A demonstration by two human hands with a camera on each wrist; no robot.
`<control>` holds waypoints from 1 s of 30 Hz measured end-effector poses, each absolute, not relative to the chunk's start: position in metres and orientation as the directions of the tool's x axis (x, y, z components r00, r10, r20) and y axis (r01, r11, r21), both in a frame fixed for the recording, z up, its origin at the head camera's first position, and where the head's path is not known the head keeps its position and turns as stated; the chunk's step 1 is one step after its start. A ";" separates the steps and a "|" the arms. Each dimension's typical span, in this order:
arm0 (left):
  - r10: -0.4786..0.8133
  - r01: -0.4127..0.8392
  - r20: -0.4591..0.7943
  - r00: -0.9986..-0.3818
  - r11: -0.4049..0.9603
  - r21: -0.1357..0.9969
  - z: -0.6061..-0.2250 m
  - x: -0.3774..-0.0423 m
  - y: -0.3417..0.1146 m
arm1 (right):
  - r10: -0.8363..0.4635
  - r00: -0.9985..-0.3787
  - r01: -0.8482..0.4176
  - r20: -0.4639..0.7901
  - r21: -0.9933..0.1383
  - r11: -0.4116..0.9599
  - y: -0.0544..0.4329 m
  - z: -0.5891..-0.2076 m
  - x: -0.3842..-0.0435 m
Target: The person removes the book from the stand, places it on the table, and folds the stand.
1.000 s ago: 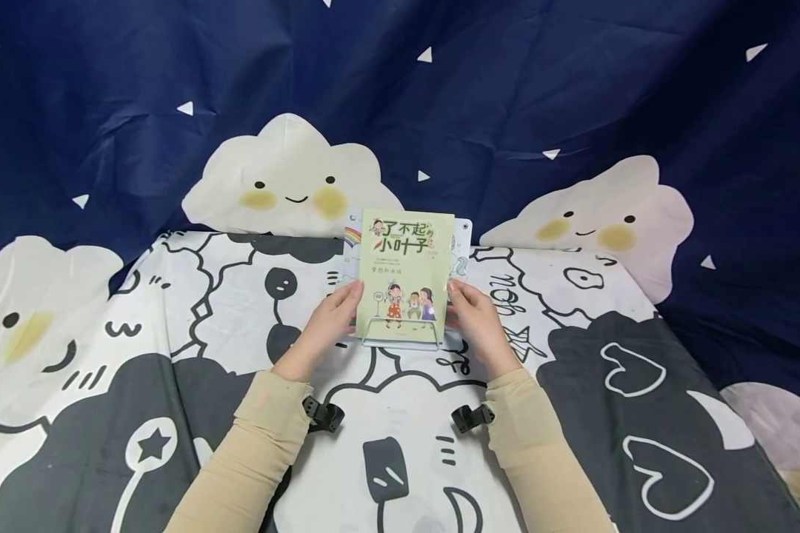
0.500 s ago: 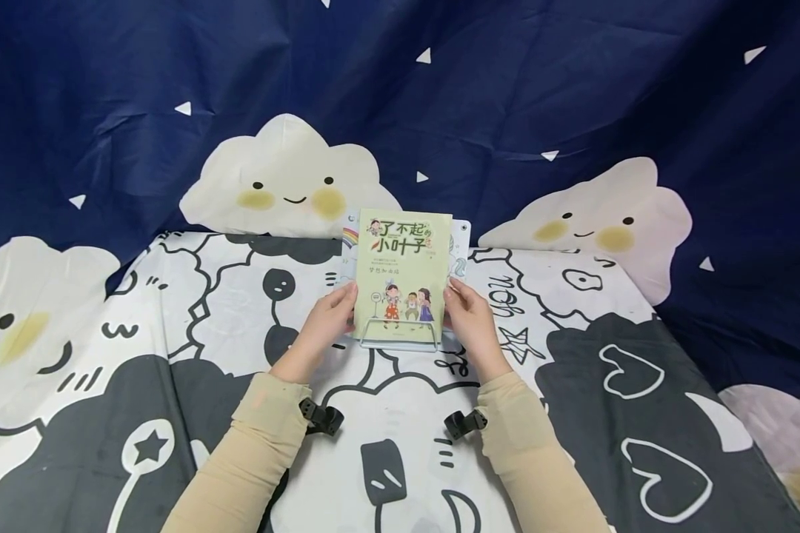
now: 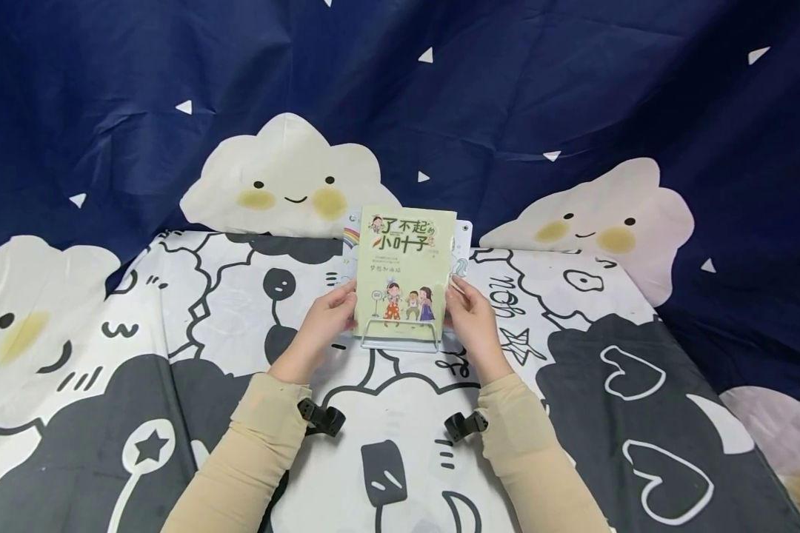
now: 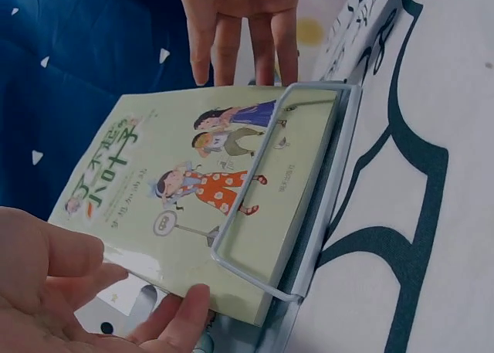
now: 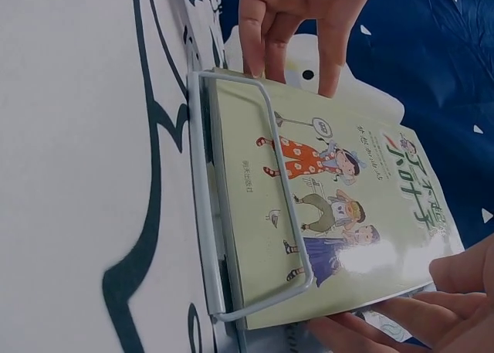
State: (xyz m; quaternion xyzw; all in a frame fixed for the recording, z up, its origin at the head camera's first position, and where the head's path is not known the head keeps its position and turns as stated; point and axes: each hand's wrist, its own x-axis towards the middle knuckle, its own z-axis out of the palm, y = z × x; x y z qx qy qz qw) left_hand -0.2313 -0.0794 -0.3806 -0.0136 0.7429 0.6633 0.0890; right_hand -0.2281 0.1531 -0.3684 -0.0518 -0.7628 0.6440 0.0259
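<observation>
A pale green children's book (image 3: 407,259) leans upright, cover facing me, in a white wire book stand (image 3: 400,345). The stand's front loop crosses the lower cover. My left hand (image 3: 330,318) holds the book's left edge, and my right hand (image 3: 470,314) holds its right edge. In the right wrist view, the right thumb (image 5: 463,269) lies at the cover's edge with the other fingers (image 5: 417,316) beneath. In the left wrist view, the left fingers (image 4: 181,318) meet the opposite edge. Behind the book stands a pale panel (image 3: 463,255) with rainbow and unicorn drawings, mostly hidden.
A black-and-white patterned cloth (image 3: 400,414) covers the surface under the stand. Beyond it hangs a dark blue curtain (image 3: 347,66) with smiling clouds. Small black devices (image 3: 321,417) sit at both wrists.
The book has shifted slightly upward in the stand over the last half second. Both hands stay at its sides, the right one a little nearer and further left than a second ago.
</observation>
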 end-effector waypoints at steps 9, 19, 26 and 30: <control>0.064 -0.167 -0.173 -0.983 0.096 0.981 -0.377 -0.229 -0.079 | 0.108 -0.994 0.013 0.004 -0.988 0.154 0.152 -0.367 -0.228; 0.043 -0.173 -0.175 -0.984 0.040 0.984 -0.371 -0.228 -0.078 | 0.131 -0.989 -0.045 0.066 -0.987 0.157 0.151 -0.364 -0.225; 0.028 -0.133 -0.134 -0.991 0.025 0.991 -0.364 -0.226 -0.076 | 0.161 -0.979 -0.100 0.127 -0.981 0.165 0.149 -0.361 -0.223; 0.014 -0.097 -0.098 -0.995 0.051 0.994 -0.361 -0.225 -0.077 | 0.187 -0.970 -0.122 0.153 -0.978 0.168 0.148 -0.359 -0.222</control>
